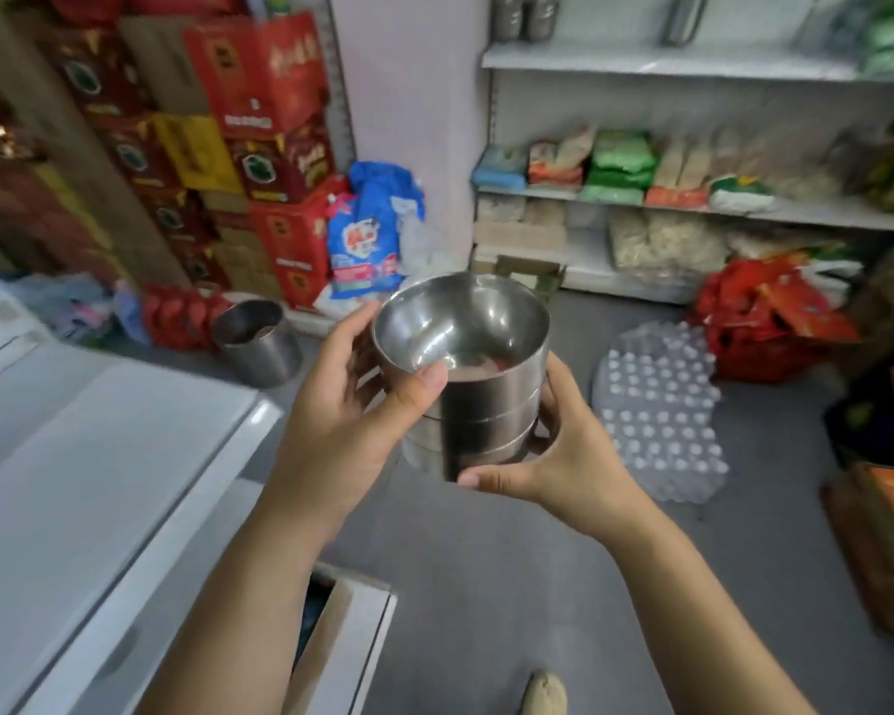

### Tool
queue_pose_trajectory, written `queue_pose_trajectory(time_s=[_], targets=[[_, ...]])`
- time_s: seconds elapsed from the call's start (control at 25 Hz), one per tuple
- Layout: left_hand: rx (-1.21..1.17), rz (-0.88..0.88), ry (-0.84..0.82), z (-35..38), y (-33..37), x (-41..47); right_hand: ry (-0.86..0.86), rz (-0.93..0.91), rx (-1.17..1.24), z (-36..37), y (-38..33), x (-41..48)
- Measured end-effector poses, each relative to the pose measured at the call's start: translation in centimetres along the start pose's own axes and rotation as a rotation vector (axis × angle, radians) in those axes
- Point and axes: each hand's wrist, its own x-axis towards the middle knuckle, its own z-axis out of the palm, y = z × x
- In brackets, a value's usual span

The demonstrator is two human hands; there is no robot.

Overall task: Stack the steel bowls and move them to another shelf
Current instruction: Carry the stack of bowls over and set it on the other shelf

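Observation:
A stack of three nested steel bowls point(478, 384) is held in the air in front of me, above the grey floor. My left hand point(347, 405) grips the stack's left side, its thumb hooked over the top bowl's rim. My right hand point(553, 467) cups the stack from the lower right, with the thumb along the bottom bowl. The white shelf unit point(641, 61) stands at the back right, with steel cups on its top board and food packets below.
A white chest freezer point(73, 456) fills the left. A steel container point(259, 343) stands on the floor beside it. Stacked red cartons point(259, 147) and a blue bag point(367, 240) line the back left. Egg trays point(661, 410) and red bags point(765, 312) lie on the floor at right.

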Motion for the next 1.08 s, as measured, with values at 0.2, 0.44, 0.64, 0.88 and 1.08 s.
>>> queue_pose_trajectory(time_s=[0.2, 0.44, 0.64, 0.88, 1.08], targets=[[-0.049, 0.043, -0.112, 10.1, -1.8, 10.9, 0.094, -0.010, -0.050, -12.1, 1.9, 6.4], [-0.068, 0.002, -0.117, 17.2, -4.1, 20.1, 0.127, 0.044, -0.049, -20.9, 4.7, 12.7], [-0.047, 0.003, -0.105, 18.7, -6.0, 28.0, 0.113, 0.037, -0.087, -24.0, 6.7, 20.4], [-0.028, 0.053, -0.151, 20.0, -7.9, 42.5, 0.169, 0.007, -0.121, -28.7, 7.9, 33.4], [-0.018, 0.105, -0.256, 22.1, -8.1, 57.0, 0.280, -0.025, -0.115, -33.1, 8.1, 45.3]])
